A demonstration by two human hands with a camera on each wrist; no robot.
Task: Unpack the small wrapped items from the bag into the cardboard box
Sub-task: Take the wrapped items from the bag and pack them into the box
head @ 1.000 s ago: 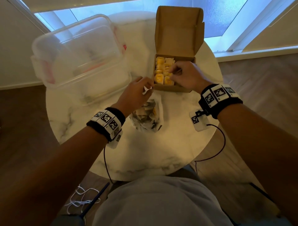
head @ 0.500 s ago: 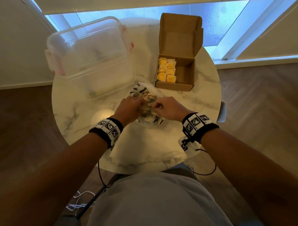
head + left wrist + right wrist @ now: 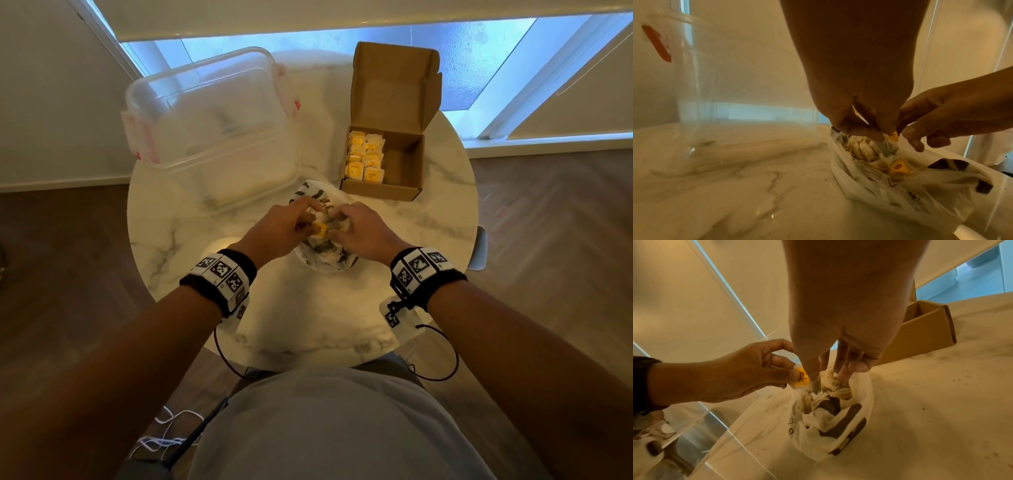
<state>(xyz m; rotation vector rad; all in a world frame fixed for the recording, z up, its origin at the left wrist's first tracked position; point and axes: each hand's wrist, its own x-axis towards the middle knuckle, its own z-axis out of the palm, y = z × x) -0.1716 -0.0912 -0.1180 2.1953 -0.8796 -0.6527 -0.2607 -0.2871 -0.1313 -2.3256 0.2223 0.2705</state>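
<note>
Pinching a wrapped item (image 3: 801,377), left hand (image 3: 274,229) blocks the bag (image 3: 322,260) — right hand (image 3: 363,229) loosely curled — clear tub (image 3: 205,137) beside.

Bag (image 3: 318,260) showing white with dark brown patches; wrapped items (image 3: 364,158) glowing yellow; cardboard box (image 3: 394,85) appearing brown; table (image 3: 308,308) displaying white, grey-veined marble

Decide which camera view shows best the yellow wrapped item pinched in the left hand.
The right wrist view: the yellow wrapped item faces the camera, pinched by the left hand. The left wrist view shows only its corner; the head view, a small yellow patch between both hands.
</note>
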